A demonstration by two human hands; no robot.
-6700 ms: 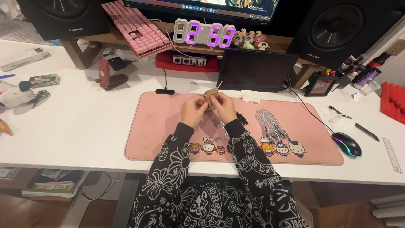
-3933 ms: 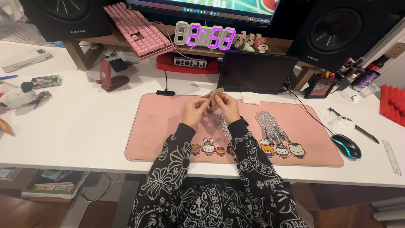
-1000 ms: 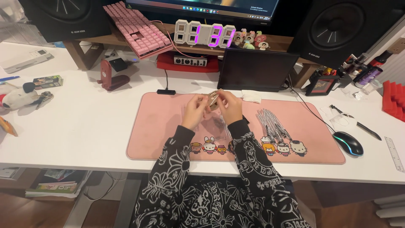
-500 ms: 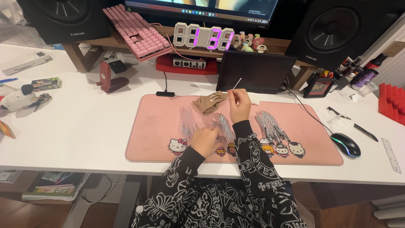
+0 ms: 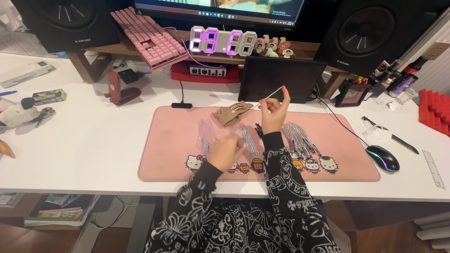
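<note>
Pink and soft-looking, the desk mat [image 5: 178,140] covers the middle of the white worktop [image 5: 84,140], a long rectangle with little cartoon characters printed along its near edge. Starting from the left: a small bundle of clear, thin sticks [image 5: 205,132] lies on the mat, long axis running near to far. Just right of that the left hand [image 5: 226,151] rests low on the mat, fingers curled loosely downward and a bit motion-blurred, so I can't tell if it's actually gripping anything. Its fingertips are right beside a second clear bundle [image 5: 249,139], which also lies roughly near to far, leaning slightly left at the far end. Farther back sits a crumpled tan pouch [image 5: 232,113], floppy, fabric or paper-ish.

The right hand [image 5: 274,111] is raised above the mat, fingers pinched narrow on a thin white strip [image 5: 268,97]. It looks stiff and slim, sticking out of the pinch toward the left and slanting from far right down to near left. Right of that hand is the biggest pile of clear sticks [image 5: 300,138], fanned out near to far. Past the mat's right edge sits a glossy black mouse [image 5: 383,158] with a glowing rim.
</note>
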